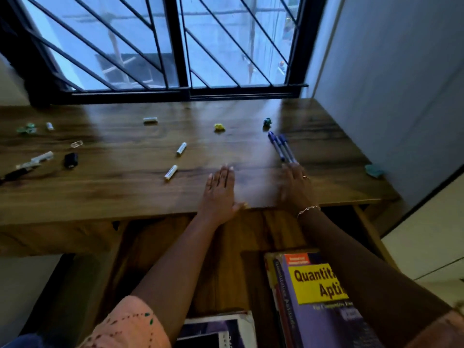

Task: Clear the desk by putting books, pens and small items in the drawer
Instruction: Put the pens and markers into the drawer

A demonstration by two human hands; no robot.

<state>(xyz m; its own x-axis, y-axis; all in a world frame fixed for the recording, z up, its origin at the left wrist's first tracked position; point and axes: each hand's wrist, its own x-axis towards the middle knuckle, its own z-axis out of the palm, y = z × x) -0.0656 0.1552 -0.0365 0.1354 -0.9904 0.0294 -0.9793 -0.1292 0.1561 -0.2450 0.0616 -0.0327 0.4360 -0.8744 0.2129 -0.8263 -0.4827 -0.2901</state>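
On the wooden desk (125, 197) my left hand (219, 190) lies flat with straight fingers and holds nothing. My right hand (295, 184) stretches forward, its fingertips touching the near ends of two blue pens (280, 146). The open drawer (238, 234) below the desk edge holds a purple and yellow book (313, 297) at the right and another book (221, 330) at the near edge. White batteries (181, 148) (171, 172) (150, 120) lie left of my hands.
A yellow crumpled bit (219, 127) and a teal one (267, 121) lie at the back. A black object (70, 160), a clear clip (76, 144), white pieces (37, 160) and green bits (27, 128) sit far left. A teal eraser (374, 170) lies by the right wall.
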